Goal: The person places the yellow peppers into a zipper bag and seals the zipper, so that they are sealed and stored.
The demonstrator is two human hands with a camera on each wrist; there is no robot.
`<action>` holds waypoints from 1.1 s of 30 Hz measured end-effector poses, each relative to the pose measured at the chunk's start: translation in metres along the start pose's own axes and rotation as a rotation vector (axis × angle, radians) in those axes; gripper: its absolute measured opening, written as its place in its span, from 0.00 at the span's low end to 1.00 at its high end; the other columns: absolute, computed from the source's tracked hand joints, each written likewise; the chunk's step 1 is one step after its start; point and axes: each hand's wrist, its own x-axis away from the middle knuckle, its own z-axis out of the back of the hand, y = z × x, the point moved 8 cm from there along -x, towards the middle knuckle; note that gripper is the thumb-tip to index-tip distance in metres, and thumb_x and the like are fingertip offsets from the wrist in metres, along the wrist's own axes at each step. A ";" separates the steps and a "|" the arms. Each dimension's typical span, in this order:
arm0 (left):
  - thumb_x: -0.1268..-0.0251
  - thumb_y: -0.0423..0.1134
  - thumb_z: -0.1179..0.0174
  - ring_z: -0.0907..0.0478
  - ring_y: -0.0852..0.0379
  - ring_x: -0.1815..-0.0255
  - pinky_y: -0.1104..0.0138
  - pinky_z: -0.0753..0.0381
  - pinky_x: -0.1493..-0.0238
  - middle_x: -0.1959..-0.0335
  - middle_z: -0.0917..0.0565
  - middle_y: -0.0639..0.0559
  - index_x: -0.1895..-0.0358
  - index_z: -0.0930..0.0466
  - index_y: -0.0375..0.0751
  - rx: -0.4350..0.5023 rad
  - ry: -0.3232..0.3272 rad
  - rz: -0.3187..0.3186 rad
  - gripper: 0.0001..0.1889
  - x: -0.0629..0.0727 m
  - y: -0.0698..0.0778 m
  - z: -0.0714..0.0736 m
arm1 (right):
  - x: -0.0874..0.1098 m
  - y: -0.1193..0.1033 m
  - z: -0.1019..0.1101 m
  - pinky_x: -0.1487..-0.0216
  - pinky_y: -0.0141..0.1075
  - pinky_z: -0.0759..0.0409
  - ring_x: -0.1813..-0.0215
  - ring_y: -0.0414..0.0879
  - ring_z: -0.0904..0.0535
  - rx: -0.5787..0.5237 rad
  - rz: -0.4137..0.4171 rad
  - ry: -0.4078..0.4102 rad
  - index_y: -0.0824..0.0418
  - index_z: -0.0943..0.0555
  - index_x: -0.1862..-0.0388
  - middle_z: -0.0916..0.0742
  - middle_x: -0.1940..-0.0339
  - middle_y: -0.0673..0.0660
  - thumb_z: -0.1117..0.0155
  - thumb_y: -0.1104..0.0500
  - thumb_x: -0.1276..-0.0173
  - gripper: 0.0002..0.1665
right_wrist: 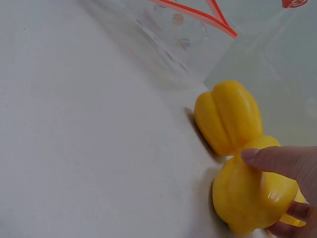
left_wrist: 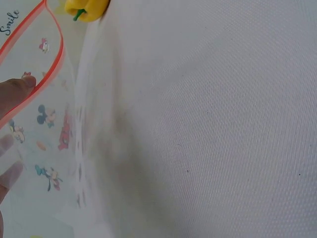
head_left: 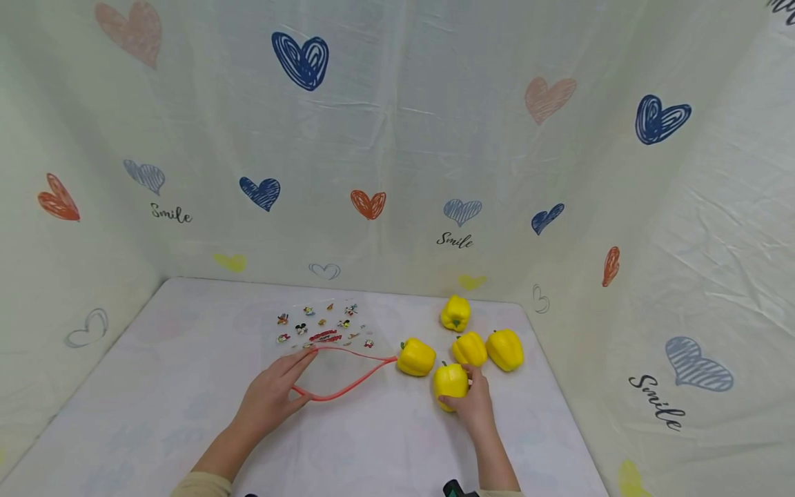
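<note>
Spreading the left hand (head_left: pixel 272 393) wide at the mouth of a clear bag (head_left: pixel 323 324), setting fingers at the far side of its red rim (head_left: pixel 335 396) and thumb at the near side, holding the opening apart in a loop narrowing rightward. Showing cartoon prints (head_left: pixel 326 337) on the plastic and, in the left wrist view, some fingers through it. Gripping a yellow pepper (head_left: pixel 450 382) in the right hand (head_left: pixel 475 406), fitting the grip to its width, placing thumb on the left and curling fingers round the right. Being unable to tell lifted from resting here; seeing it at the white table (head_left: pixel 546 442), right of the bag, nearer the body than the other peppers. Having a second pepper (head_left: pixel 416 357) just beside the narrow end of the rim, a third pepper (head_left: pixel 470 349) just beyond the right hand, a fourth pepper (head_left: pixel 506 350) right of that, and a fifth pepper (head_left: pixel 456 313) farthest back. Facing a pale cloth (head_left: pixel 404 138) hanging behind, printed with hearts (head_left: pixel 368 204)
</note>
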 end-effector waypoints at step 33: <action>0.68 0.41 0.17 0.25 0.48 0.43 0.55 0.17 0.55 0.37 0.25 0.48 0.31 0.30 0.41 -0.010 -0.014 0.034 0.50 0.002 0.001 0.000 | 0.032 -0.057 -0.014 0.40 0.57 0.28 0.39 0.59 0.31 -0.035 0.112 -0.151 0.59 0.34 0.30 0.29 0.33 0.61 0.22 0.63 0.49 0.48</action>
